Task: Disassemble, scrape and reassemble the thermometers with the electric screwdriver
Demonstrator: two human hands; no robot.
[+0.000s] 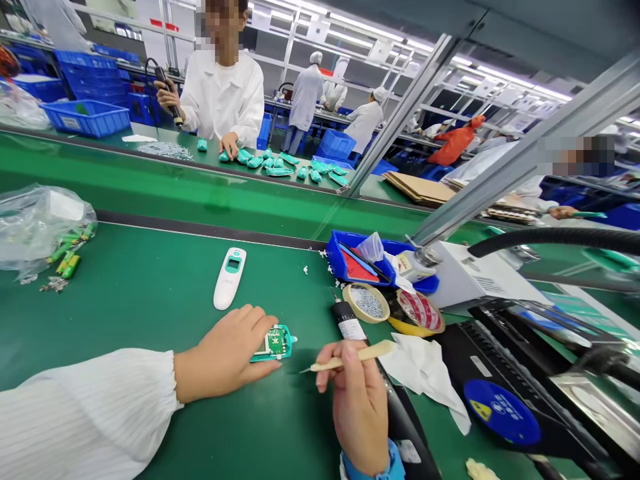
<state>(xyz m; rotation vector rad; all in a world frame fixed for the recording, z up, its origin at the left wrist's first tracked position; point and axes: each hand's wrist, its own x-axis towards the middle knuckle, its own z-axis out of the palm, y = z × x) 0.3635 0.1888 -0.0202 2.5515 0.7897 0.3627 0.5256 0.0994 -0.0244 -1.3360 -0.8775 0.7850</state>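
My left hand (230, 347) is closed over a small teal plastic casing (289, 341) with a green circuit board (275, 341) in it, holding it on the green bench. Fingers and palm hide most of the casing. In my right hand (357, 400) is a pick with a pale yellow handle (327, 365), pinched between thumb and fingers. Its thin metal tip points left, just short of the casing and apart from it. A black electric screwdriver (347, 320) lies partly beneath my right hand. Beyond my left hand rests a white handheld thermometer (230, 279).
At right are a blue bin (336, 263) of tools, a dish of screws (367, 302), a tape roll (420, 312), a white cloth (425, 373) and a black device (480, 380). Batteries (67, 260) and a plastic bag (40, 220) lie left. A co-worker (223, 93) works opposite.
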